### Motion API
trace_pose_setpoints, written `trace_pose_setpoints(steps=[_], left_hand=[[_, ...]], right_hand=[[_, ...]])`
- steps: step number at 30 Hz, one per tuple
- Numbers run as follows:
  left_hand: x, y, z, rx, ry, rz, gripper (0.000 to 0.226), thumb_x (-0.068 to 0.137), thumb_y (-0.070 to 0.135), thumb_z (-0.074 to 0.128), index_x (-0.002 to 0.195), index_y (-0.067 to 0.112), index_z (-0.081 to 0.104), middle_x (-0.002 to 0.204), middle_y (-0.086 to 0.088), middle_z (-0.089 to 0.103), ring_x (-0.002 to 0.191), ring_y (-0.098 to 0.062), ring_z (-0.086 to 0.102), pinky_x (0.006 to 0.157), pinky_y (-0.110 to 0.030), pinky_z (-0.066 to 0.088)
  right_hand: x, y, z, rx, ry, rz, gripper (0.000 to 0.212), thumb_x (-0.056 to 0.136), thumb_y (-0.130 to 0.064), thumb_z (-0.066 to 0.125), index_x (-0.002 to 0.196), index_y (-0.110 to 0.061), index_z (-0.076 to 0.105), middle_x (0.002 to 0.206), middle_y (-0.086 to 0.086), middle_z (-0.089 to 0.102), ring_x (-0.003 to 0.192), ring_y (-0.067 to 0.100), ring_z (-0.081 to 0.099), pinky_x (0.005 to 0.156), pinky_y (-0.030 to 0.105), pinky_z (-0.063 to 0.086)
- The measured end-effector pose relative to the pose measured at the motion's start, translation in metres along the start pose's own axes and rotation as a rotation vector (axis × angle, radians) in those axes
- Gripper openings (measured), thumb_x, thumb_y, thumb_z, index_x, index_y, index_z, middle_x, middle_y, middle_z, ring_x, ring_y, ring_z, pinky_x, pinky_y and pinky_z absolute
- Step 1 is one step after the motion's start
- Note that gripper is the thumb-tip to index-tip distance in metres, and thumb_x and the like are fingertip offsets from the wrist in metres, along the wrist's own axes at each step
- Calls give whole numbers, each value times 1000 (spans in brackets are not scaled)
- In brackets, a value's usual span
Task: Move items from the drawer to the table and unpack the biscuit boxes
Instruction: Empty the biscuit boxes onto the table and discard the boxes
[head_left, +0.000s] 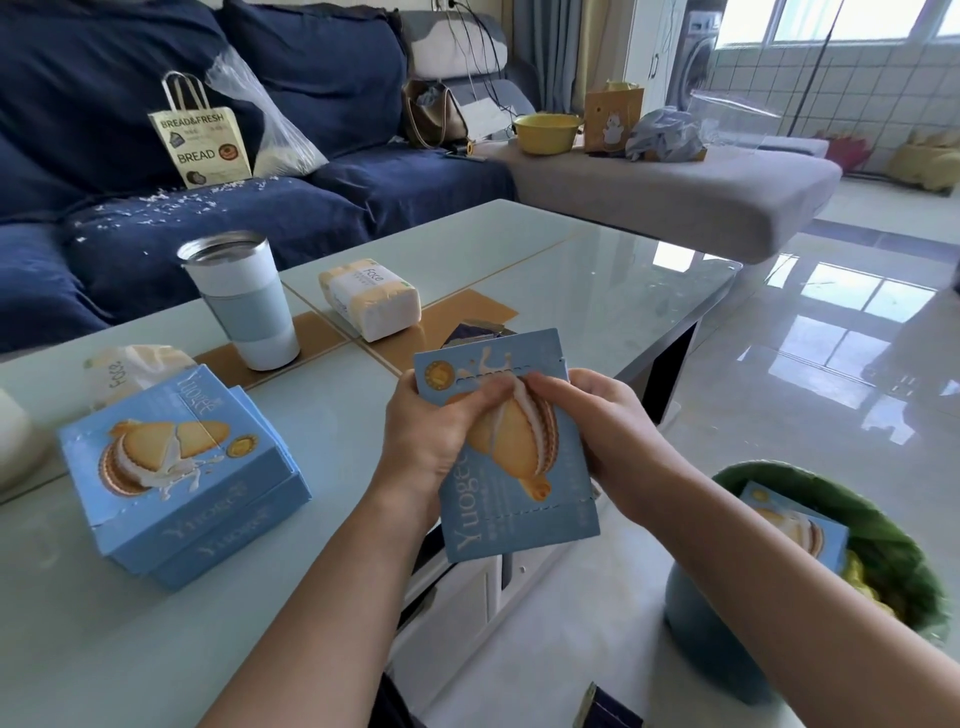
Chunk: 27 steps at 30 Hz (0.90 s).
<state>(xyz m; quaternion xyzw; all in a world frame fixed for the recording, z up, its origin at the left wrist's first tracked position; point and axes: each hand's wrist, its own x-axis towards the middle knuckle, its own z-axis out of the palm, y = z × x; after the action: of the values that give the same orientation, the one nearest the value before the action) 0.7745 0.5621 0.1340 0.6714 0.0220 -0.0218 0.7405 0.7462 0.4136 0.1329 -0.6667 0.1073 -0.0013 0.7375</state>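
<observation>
Both hands, your left hand (431, 441) and right hand (597, 426), are gripping the biscuit box (511, 452) at frame centre, thumbs pressing its tear strip, probably to open it over the desk (571, 270) edge.

Bare table (597, 280) right of tumbler (244, 301), tissue pack (371, 299), stacked boxes (176, 478).

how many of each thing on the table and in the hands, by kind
Blue biscuit boxes: 3, one held by the left hand and right hand, two stacked on the table
Tissue packs: 2
Tumbler: 1
Total: 6
</observation>
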Motion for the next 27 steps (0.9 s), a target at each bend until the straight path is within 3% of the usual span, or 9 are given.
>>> trace_pose_setpoints(steps=[8,12,14,17,20,23,27], left_hand=[[4,-12,7,-10,75,22,32,66,14,87,93,19,71,88,-3,76,77,-21,74,73,-39,61],[4,-12,12,-51,24,-28,37,67,16,87,100,15,71,90,-5,76,78,-23,74,67,-35,60],[2,-8,9,-49,-63,-67,37,69,18,85,103,16,71,92,-5,77,80,-23,74,63,-31,59],[0,-6,6,-55,-131,-126,39,69,8,83,105,13,70,93,-8,76,83,-27,74,66,-33,59],[1,-7,6,-114,-68,-164,43,66,3,83,106,9,69,93,-10,76,79,-28,74,64,-33,60],[5,-7,4,-164,-10,-160,46,65,4,85,108,9,68,93,-10,76,78,-27,74,64,-35,60],[6,-7,2,-163,12,-144,51,62,6,86,109,9,67,93,-9,76,79,-28,74,70,-39,60]], right_hand=[[2,0,-2,-86,62,-41,28,84,-29,72,102,-8,67,82,8,75,67,18,70,63,33,57],[6,0,-6,-87,84,-8,45,81,-32,74,104,5,63,93,22,72,69,23,66,69,38,55],[6,0,-10,-76,85,4,48,79,-35,75,101,7,64,87,24,71,68,23,65,66,37,54],[6,-1,-13,-36,84,11,46,76,-38,77,101,0,68,83,13,74,67,22,68,62,33,54],[5,-2,-14,5,88,-5,41,77,-39,78,105,-10,69,90,11,76,74,22,73,65,34,57],[4,-7,-15,0,106,-39,29,82,-33,75,103,-14,69,82,2,75,65,15,70,57,28,54],[6,-7,-18,-45,98,-30,17,84,-22,74,97,-11,69,72,-2,73,55,12,62,59,29,51]])
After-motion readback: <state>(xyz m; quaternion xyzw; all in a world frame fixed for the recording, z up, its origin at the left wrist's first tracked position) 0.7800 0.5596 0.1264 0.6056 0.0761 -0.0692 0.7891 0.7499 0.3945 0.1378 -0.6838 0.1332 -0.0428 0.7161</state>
